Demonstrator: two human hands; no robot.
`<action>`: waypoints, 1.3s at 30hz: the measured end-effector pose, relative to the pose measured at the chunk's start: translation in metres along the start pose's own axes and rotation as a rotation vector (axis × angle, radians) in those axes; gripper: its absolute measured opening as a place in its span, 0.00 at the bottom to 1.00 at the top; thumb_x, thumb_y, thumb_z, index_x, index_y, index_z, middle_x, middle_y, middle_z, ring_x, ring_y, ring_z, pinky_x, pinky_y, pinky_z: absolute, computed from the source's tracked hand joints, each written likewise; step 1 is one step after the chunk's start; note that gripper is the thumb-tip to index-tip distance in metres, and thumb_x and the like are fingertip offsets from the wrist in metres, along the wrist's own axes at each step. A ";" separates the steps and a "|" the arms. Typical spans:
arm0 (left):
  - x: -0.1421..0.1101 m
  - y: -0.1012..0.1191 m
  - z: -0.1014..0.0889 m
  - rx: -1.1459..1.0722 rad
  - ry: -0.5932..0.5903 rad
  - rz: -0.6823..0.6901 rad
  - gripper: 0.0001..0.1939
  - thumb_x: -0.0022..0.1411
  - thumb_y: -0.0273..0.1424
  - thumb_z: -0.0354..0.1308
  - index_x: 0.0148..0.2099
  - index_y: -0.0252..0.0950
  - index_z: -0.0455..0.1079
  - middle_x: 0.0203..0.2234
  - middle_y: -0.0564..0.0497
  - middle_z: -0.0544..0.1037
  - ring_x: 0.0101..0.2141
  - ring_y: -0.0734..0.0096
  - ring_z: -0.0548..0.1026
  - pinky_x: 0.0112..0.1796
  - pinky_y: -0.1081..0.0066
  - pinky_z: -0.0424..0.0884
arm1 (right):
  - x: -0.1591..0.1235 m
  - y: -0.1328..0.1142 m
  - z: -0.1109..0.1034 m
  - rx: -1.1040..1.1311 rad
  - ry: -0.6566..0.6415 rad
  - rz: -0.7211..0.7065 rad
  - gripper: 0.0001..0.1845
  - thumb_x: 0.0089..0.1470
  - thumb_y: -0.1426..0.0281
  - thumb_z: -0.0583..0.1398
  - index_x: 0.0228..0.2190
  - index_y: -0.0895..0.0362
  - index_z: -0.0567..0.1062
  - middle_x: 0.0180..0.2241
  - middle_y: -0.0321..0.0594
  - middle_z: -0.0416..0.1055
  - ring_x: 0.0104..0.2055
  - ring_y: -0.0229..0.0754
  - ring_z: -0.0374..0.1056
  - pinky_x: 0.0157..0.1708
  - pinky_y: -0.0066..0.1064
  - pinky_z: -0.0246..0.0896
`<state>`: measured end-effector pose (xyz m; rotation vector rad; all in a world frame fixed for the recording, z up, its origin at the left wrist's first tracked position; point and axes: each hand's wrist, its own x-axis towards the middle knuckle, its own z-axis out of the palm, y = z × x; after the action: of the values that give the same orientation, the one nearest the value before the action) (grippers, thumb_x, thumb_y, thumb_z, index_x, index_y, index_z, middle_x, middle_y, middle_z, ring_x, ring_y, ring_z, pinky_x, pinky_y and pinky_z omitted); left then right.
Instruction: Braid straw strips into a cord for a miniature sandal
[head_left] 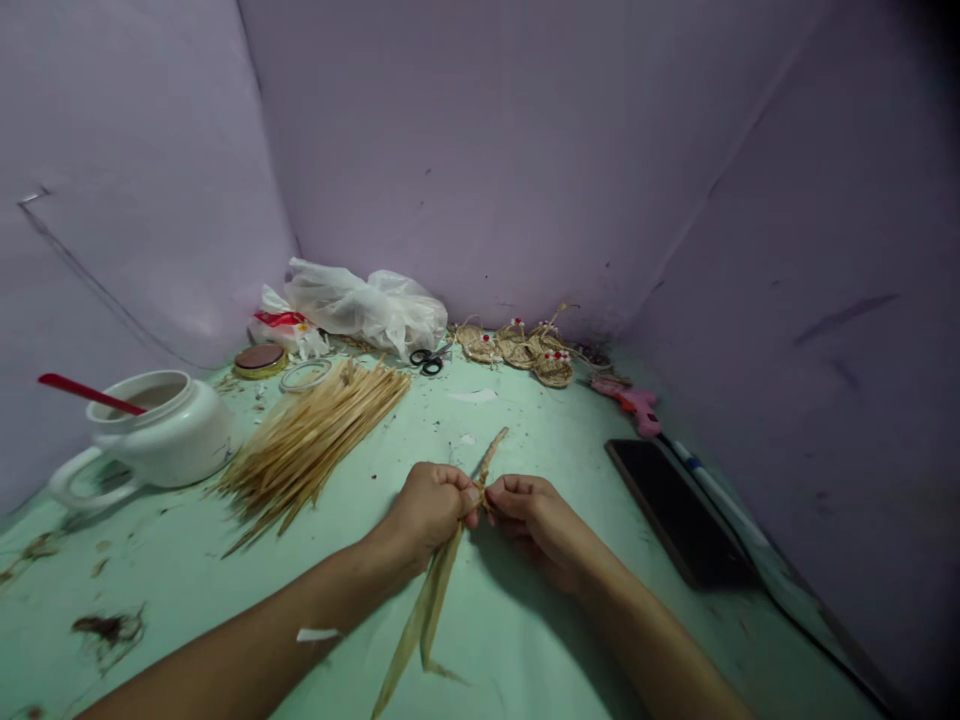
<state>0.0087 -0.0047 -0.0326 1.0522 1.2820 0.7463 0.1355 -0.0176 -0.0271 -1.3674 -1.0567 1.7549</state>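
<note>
Nearest the wearer, two flat tails of a dry leaf strip (415,640) trailed over the green table (517,670), loose, presumably because only the upper part was being worked. A white scrap (317,635) showed at the left forearm.

Beyond the tails, the strip's worked part was between the two hands. The left hand (427,508) pinched it between thumb and forefinger, the other fingers curled, apparently to steady it. The right hand (536,515) had thumb and forefinger pressed together just beside that grip, seemingly on a fine strand; which strand could not be told. A narrow twisted end (493,455) pointed away past the fingertips.

To the right lay a dark phone (679,510), outside the working space. To the left, a bundle of dry strips (319,435) was fanned beside a white pot (180,435), likely so that single strips could be drawn easily. A red handle (90,392) leaned out of the pot.

Farther off, a pink glue gun (636,402) rested at right and black-handled scissors (429,362) beyond the bundle. Woven pieces (517,350) with red and white beads and a plastic bag (367,305) sat along the back wall (465,150), probably to leave elbow room.
</note>
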 end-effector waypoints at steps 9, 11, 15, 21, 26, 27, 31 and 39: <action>0.000 0.000 -0.003 0.076 -0.023 0.011 0.04 0.44 0.25 0.52 0.20 0.32 0.64 0.09 0.56 0.64 0.11 0.85 0.51 0.15 0.78 0.46 | 0.005 0.004 -0.006 -0.147 0.026 -0.103 0.15 0.35 0.63 0.63 0.16 0.60 0.65 0.10 0.27 0.52 0.13 0.26 0.40 0.14 0.24 0.29; 0.000 0.000 -0.004 0.100 -0.040 0.017 0.05 0.44 0.26 0.52 0.19 0.31 0.64 0.09 0.56 0.62 0.11 0.85 0.50 0.15 0.78 0.45 | 0.006 0.003 -0.006 -0.184 0.061 -0.145 0.15 0.34 0.64 0.64 0.15 0.61 0.66 0.10 0.27 0.53 0.13 0.26 0.41 0.14 0.24 0.31; 0.000 0.003 -0.008 0.141 -0.096 0.037 0.08 0.45 0.28 0.51 0.18 0.31 0.65 0.06 0.58 0.58 0.10 0.84 0.50 0.14 0.77 0.44 | 0.008 0.005 -0.006 -0.264 0.103 -0.221 0.14 0.36 0.66 0.63 0.14 0.60 0.64 0.11 0.28 0.53 0.15 0.26 0.42 0.15 0.24 0.33; -0.003 0.008 -0.007 0.107 -0.144 0.038 0.05 0.42 0.29 0.55 0.20 0.31 0.65 0.10 0.55 0.66 0.10 0.84 0.54 0.13 0.78 0.46 | 0.009 0.008 -0.005 -0.283 0.143 -0.168 0.14 0.38 0.64 0.61 0.15 0.59 0.62 0.11 0.27 0.51 0.14 0.26 0.42 0.14 0.24 0.32; -0.003 0.006 -0.007 0.209 -0.080 0.083 0.02 0.39 0.24 0.54 0.19 0.31 0.65 0.09 0.55 0.65 0.11 0.84 0.56 0.14 0.79 0.50 | 0.007 0.008 -0.003 -0.185 0.078 -0.042 0.18 0.37 0.61 0.61 0.14 0.57 0.58 0.10 0.25 0.46 0.12 0.26 0.38 0.13 0.24 0.29; -0.002 0.005 -0.007 0.215 -0.070 0.097 0.01 0.39 0.23 0.54 0.19 0.31 0.65 0.09 0.55 0.66 0.12 0.84 0.57 0.15 0.79 0.50 | 0.007 0.008 -0.004 -0.163 0.057 -0.036 0.18 0.37 0.61 0.61 0.14 0.57 0.58 0.09 0.25 0.46 0.12 0.26 0.38 0.13 0.24 0.29; 0.004 0.003 -0.009 0.150 -0.023 0.062 0.01 0.39 0.22 0.52 0.20 0.31 0.64 0.09 0.56 0.66 0.11 0.84 0.56 0.15 0.79 0.51 | 0.005 0.003 -0.007 -0.120 -0.004 -0.072 0.16 0.38 0.61 0.60 0.16 0.58 0.62 0.10 0.26 0.50 0.12 0.25 0.39 0.13 0.24 0.30; 0.010 0.003 -0.015 0.089 0.027 -0.090 0.02 0.40 0.21 0.52 0.22 0.31 0.63 0.09 0.57 0.64 0.08 0.84 0.52 0.12 0.78 0.44 | 0.014 0.002 -0.031 -0.327 0.358 -0.199 0.12 0.38 0.64 0.60 0.18 0.59 0.66 0.12 0.29 0.57 0.13 0.27 0.46 0.14 0.23 0.36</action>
<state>-0.0037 0.0087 -0.0334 1.0513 1.3874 0.6426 0.1621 -0.0001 -0.0385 -1.6351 -1.2596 1.1735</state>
